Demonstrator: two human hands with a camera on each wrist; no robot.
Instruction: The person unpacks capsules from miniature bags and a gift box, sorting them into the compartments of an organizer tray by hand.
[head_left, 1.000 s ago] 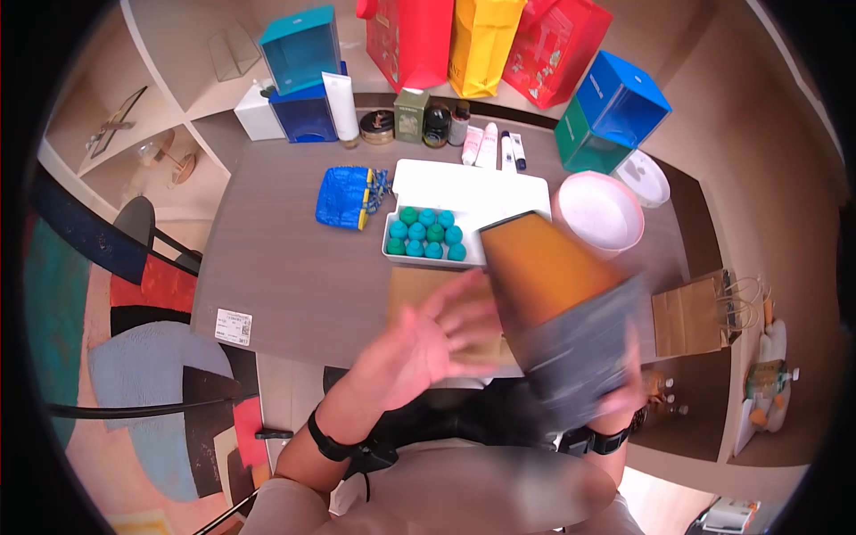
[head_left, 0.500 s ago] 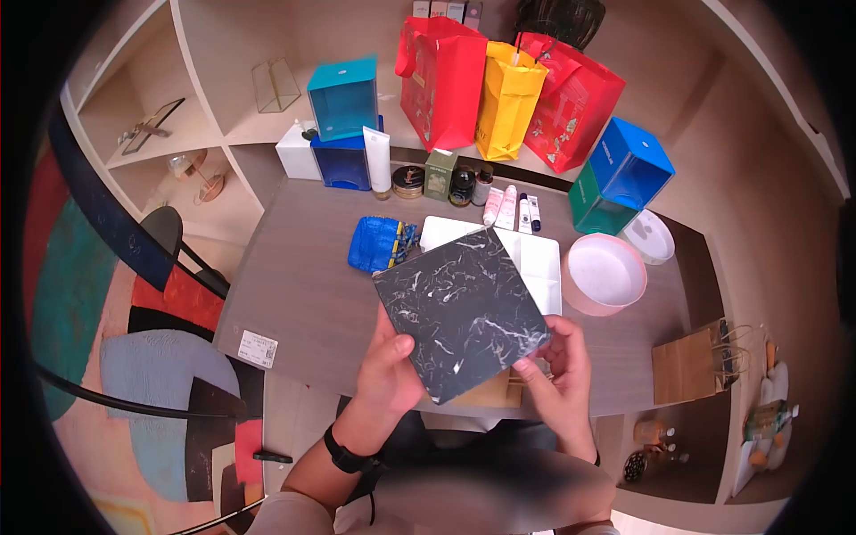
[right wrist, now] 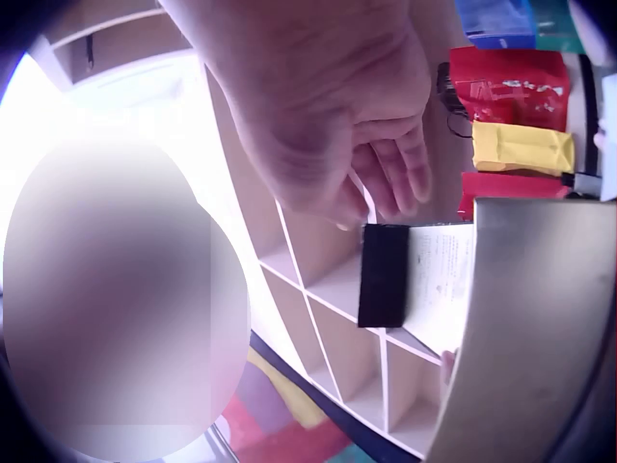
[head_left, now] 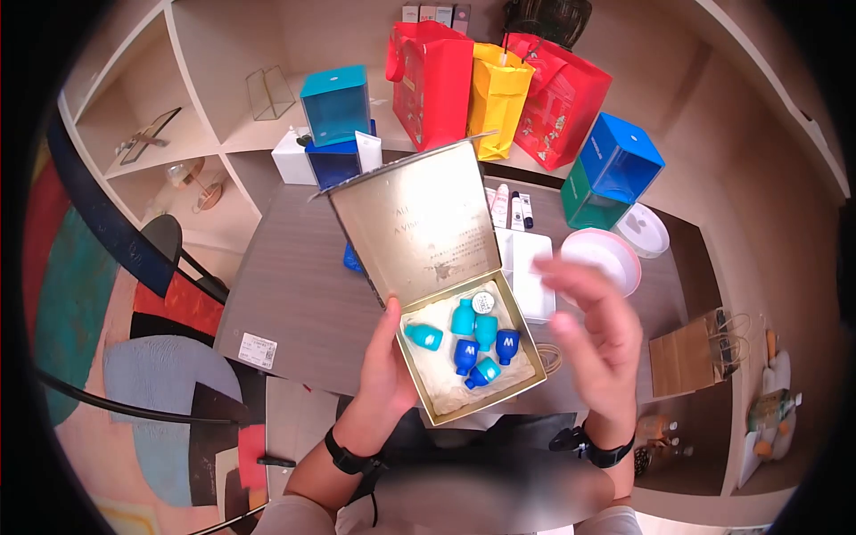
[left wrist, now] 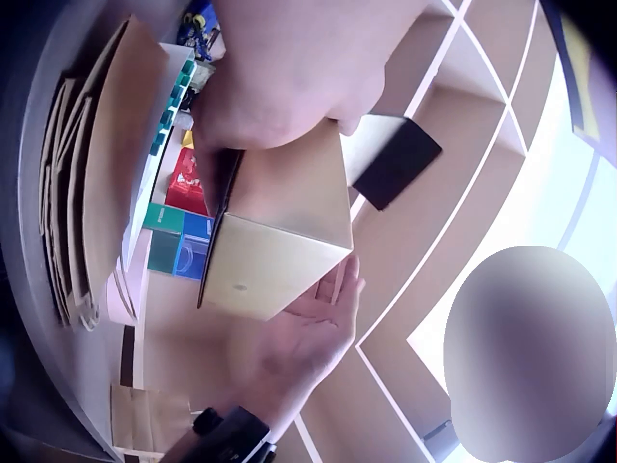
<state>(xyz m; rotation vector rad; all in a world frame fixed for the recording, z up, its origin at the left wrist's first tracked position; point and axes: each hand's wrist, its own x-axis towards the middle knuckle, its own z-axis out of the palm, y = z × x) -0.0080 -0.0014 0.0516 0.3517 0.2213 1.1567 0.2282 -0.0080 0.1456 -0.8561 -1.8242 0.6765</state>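
A square box (head_left: 489, 405) with a gold rim is held over the table's front part, its gold-lined lid (head_left: 419, 227) swung up and back. Inside, on pale crinkled padding, lie several small bottles (head_left: 465, 357) in teal and dark blue, some marked with a white W. My left hand (head_left: 385, 361) grips the box's left side, the thumb near the lid hinge. To the right of the box, my right hand (head_left: 599, 343) is in the air with fingers spread, holding nothing. In the left wrist view the box's outer side (left wrist: 280, 256) shows between both hands.
Behind the lid, a white tray (head_left: 538, 290) and a blue pouch (head_left: 351, 259) are partly hidden. A pink round box (head_left: 615, 267) stands at right, near a brown paper bag (head_left: 682, 357). Tubes (head_left: 517, 212), blue and green cases (head_left: 615, 174) and red gift bags (head_left: 432, 89) line the back.
The dark marbled box, tilted and blurred at first, was then held closed in both hands. Its lid now stands open, showing the bottles, and my right hand has come away to the right.
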